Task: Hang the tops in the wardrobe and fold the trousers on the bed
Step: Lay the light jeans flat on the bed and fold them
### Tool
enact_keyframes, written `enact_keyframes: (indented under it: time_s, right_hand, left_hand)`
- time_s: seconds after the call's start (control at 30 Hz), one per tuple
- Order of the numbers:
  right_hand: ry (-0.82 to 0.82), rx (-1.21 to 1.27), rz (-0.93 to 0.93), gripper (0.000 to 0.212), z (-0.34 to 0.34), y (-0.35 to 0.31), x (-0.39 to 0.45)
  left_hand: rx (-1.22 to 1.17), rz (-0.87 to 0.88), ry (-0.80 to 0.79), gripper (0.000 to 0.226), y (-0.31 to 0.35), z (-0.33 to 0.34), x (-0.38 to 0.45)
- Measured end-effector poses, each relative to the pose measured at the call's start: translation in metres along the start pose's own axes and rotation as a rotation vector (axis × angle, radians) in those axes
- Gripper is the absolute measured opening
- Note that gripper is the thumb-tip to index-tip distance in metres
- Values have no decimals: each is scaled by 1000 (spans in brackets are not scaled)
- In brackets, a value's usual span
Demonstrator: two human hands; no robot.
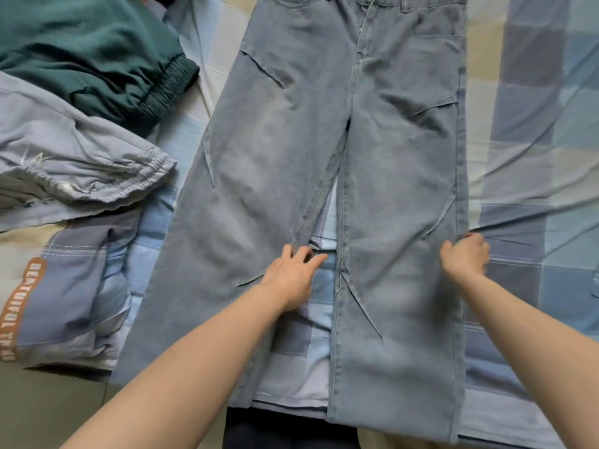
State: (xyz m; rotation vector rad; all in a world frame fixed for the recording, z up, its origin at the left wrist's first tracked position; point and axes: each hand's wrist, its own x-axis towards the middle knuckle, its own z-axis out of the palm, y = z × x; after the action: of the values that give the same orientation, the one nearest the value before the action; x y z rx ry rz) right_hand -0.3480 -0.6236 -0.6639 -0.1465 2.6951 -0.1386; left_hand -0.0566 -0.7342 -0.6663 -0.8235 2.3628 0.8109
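Mid-fold on the jeans (327,131) spread flat on the checked bed (531,131): right hand (465,256) pinching the outer seam, left hand (291,277) flat with relaxed fingers at the inseam; next, probably swinging that leg across its twin

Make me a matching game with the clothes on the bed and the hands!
Things:
1. jeans
2. green garment
3. left hand
4. right hand

States:
A. pinches the outer edge of a jeans leg
B. crumpled at the top left
C. spread flat in the middle of the bed
D. rests with fingers spread at the inner edge of a jeans leg

Pairs: 1-C, 2-B, 3-D, 4-A
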Motion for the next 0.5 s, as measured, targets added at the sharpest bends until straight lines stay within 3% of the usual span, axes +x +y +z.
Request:
enact_keyframes:
  time_s: [0.13, 0.23, 0.3, 0.4, 0.5]
  right_hand:
    - [-224, 1, 29, 64, -3, 27, 35]
    - [-313, 171, -73, 37, -15, 38, 46]
    - [-339, 208, -237, 24, -27, 32, 38]
    - [-361, 192, -648, 25, -39, 15, 2]
    - [-325, 181, -981, 27, -50, -7, -39]
  left_hand:
    - [-66, 11, -194, 61, 30, -16, 39]
    - [-393, -98, -291, 35, 46, -35, 59]
    - [-756, -156, -317, 24, 55, -48, 67]
    - [-1182, -215, -173, 17, 68, -72, 80]
    - [-1432, -247, -151, 23, 82, -96, 97]
